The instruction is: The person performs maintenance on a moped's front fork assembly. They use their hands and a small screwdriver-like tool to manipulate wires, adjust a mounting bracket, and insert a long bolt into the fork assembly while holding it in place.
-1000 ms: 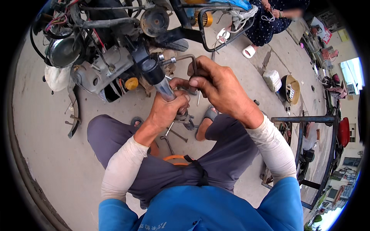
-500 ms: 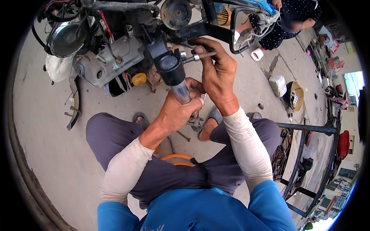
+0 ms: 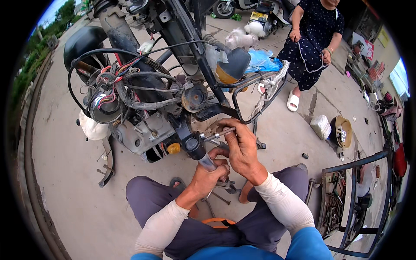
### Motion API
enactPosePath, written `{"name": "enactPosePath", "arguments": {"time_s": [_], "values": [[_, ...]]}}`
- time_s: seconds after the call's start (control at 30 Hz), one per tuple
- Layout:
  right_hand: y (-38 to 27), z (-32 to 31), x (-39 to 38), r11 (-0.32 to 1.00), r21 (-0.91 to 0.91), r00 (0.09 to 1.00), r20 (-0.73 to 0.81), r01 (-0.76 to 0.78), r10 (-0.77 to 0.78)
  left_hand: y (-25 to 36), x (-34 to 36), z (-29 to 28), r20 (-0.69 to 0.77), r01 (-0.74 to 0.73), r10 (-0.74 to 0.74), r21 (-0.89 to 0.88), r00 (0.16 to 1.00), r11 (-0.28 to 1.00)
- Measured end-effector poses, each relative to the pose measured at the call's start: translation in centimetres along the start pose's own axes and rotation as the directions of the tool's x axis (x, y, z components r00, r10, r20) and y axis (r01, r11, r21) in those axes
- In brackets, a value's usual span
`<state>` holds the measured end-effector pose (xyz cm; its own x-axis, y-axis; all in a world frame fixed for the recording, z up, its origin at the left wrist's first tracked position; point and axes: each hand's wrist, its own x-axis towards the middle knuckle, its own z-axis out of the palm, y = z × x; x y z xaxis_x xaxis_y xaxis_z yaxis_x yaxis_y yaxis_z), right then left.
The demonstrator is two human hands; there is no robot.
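Note:
My left hand [image 3: 203, 178] is wrapped round a shiny fork tube [image 3: 207, 163] below a black clamp [image 3: 193, 146] on a partly stripped motorcycle. A silver bolt [image 3: 212, 137] sticks out sideways from the clamp. Beside it, my right hand [image 3: 245, 151] pinches a slim rod-shaped metal tool [image 3: 228, 131] between thumb and fingers, its end close to the bolt. The exact kind of tool is unclear. Left of the clamp are a grey metal cover [image 3: 138, 136] and an orange turn signal [image 3: 173, 148]. A round dark horn [image 3: 194, 99] sits above.
Loose wires spill from the headlight shell [image 3: 105, 108]. Someone in a dark dotted dress [image 3: 310, 47] stands at the far right, holding a pale cord. A white block [image 3: 320, 126], a brown bowl [image 3: 345, 125] and a black metal frame [image 3: 355, 164] are on my right.
My view has tilted upward, bringing in more of the motorcycle, the standing person and two white dogs. Both hands keep their places at the tube and bolt.

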<state>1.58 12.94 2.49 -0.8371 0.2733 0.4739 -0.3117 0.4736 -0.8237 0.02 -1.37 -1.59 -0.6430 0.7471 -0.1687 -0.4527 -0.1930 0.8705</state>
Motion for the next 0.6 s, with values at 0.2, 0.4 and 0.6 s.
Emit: {"name": "enactPosePath", "arguments": {"time_s": [0.2, 0.4, 0.6], "values": [[-0.2, -0.7, 0.5, 0.984, 0.149, 0.989, 0.102, 0.094, -0.110, -0.3, -0.2, -0.1, 0.006, -0.029, 0.029, 0.027, 1.000, 0.999], [-1.2, -0.5, 0.9, 0.975, 0.045, 0.968, 0.118, 0.219, -0.223, -1.1, -0.3, -0.8, -0.002, -0.021, 0.021, 0.015, 1.000, 1.000], [-1.4, -0.3, 1.1, 0.954, -0.042, 0.953, 0.090, 0.295, -0.291, -1.3, -0.2, -0.9, 0.005, -0.053, 0.053, 0.028, 0.999, 0.998]]}}
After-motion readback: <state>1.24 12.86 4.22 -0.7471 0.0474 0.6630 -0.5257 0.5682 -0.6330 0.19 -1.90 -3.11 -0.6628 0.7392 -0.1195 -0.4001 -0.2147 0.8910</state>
